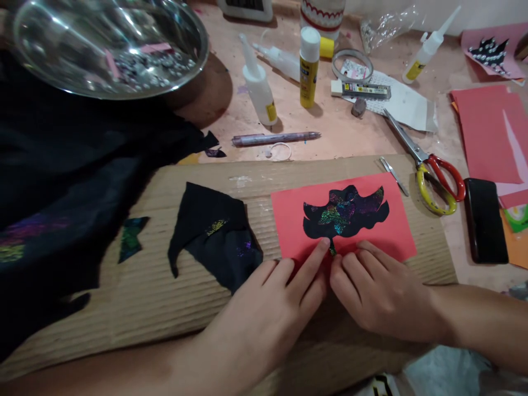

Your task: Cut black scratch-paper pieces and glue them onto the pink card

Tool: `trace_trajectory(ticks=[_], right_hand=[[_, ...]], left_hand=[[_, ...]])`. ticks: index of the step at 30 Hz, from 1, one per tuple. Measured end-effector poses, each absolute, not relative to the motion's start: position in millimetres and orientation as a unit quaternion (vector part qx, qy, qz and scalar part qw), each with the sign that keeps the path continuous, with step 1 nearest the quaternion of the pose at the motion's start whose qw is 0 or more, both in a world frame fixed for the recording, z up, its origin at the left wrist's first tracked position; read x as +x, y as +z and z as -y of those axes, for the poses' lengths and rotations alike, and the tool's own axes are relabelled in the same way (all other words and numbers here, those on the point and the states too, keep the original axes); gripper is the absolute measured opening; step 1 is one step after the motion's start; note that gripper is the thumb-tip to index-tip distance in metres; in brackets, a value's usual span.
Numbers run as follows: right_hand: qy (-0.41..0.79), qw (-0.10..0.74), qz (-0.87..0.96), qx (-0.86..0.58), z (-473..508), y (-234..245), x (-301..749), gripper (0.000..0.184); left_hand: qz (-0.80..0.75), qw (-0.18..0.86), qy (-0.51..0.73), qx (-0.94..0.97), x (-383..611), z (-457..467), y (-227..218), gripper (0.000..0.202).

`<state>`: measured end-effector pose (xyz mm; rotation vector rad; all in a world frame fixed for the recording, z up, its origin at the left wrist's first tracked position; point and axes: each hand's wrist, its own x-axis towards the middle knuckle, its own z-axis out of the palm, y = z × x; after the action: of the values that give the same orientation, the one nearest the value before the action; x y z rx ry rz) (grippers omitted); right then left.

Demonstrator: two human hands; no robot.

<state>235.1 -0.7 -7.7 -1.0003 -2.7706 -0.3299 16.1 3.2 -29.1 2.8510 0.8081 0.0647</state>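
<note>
A red card (289,220) lies on the corrugated cardboard. On it sits a black fabric cutout (350,209) with wavy edges and shiny rainbow flecks, and a thin stem (332,247) points down from it. My left hand (284,297) rests on the card's lower edge, its index finger stretched out and touching the stem's top. Beside it my right hand (375,291) has its fingers curled at the stem's lower end; what its fingertips hold is hidden. A larger black fabric scrap (214,236) lies left of the card, and a small green-black piece (131,239) farther left.
Black cloth (61,165) covers the left side under a steel bowl (25,49) of beads. Glue bottles (258,91), a glue stick (308,71) and a pen (276,138) stand or lie behind. Scissors (421,157), tweezers (394,176) and a phone (487,220) lie right.
</note>
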Motion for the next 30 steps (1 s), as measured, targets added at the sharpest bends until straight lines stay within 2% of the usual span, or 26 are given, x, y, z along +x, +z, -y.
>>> trace_trajectory(ticks=[15, 22, 30], right_hand=[[-0.118, 0.072, 0.931, -0.337, 4.6, -6.3, 235.0, 0.031], [-0.119, 0.077, 0.931, -0.336, 4.8, -6.4, 236.7, 0.031], [-0.114, 0.073, 0.935, -0.327, 6.4, -6.5, 237.7, 0.03]], left_hand=[[-0.262, 0.084, 0.035, 0.961, 15.1, -4.6, -27.5, 0.05], [-0.253, 0.085, 0.031, 0.963, 17.7, -8.2, -29.9, 0.036], [-0.254, 0.081, 0.048, 0.963, 19.6, -9.0, -30.4, 0.03]])
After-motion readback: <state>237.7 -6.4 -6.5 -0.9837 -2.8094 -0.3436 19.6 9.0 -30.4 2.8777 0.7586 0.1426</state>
